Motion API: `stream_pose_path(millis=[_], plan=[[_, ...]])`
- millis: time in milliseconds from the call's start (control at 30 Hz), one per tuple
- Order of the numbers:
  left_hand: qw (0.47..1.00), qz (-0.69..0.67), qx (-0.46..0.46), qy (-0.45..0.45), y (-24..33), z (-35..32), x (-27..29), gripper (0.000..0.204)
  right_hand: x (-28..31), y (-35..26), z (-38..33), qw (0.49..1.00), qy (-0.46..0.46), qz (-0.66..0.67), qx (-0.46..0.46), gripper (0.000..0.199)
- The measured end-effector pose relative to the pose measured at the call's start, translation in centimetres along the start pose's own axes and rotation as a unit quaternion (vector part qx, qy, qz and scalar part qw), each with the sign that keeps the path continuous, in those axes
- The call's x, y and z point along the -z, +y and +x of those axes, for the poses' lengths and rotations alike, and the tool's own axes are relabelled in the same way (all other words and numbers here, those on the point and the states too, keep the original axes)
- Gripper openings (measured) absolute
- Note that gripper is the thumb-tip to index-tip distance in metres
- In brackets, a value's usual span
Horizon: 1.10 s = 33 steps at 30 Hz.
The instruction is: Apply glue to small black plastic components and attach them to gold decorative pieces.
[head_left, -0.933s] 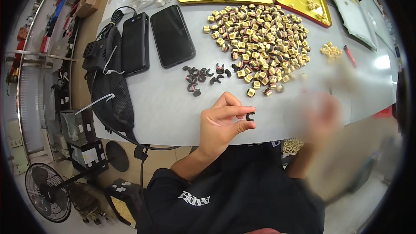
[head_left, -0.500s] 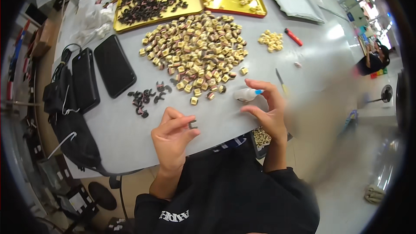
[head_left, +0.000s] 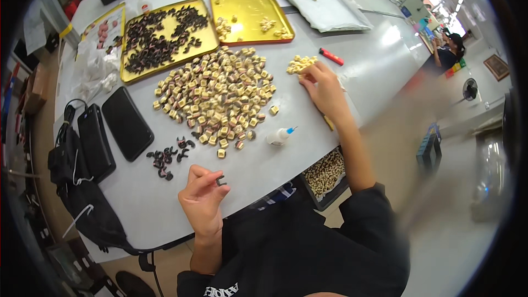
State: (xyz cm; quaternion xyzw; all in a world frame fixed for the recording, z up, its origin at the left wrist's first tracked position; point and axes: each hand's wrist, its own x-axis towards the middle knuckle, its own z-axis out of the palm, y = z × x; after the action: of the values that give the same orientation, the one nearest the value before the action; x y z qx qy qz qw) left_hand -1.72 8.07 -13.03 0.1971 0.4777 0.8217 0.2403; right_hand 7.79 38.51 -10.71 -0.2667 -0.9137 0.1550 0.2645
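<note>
My left hand pinches a small black C-shaped piece between thumb and fingertips, above the table's near edge. My right hand reaches to a small heap of pale yellow pieces, its thumb and fingertips drawn together at the heap's near side; whatever is between them is too small to make out. A white squeeze bottle with a blue tip stands between my hands. Left of it lies a big pile of small yellow-and-dark cubes. More black curved pieces lie loose near my left hand.
Two gold trays stand behind the pile, one with black pieces, the other with yellow clusters. A phone and black pouch lie left. A red marker-like stick is beyond my right hand. Below the edge sits a filled bin.
My right hand has left the squeeze bottle, which now stands on the table, and has moved out to the yellow heap. My left hand still holds the black piece. The view has shifted.
</note>
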Motion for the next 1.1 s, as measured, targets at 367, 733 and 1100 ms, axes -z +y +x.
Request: stream_pose_path(millis=[367,733,1100], plan=[[1.000,-0.005,0.000,0.000,-0.1,0.0,-0.4,0.027,0.6,0.7,1.1,0.997,-0.034,0.012,0.066,0.012],[0.999,0.036,-0.022,-0.010,0.2,-0.7,0.5,0.028,4.8,-7.4,-6.0,0.924,0.070,0.375,0.015,0.019],[0.994,0.053,-0.041,-0.084,0.0,0.4,-0.4,0.031,0.4,-15.0,-12.1,0.731,-0.121,0.652,-0.163,0.016]])
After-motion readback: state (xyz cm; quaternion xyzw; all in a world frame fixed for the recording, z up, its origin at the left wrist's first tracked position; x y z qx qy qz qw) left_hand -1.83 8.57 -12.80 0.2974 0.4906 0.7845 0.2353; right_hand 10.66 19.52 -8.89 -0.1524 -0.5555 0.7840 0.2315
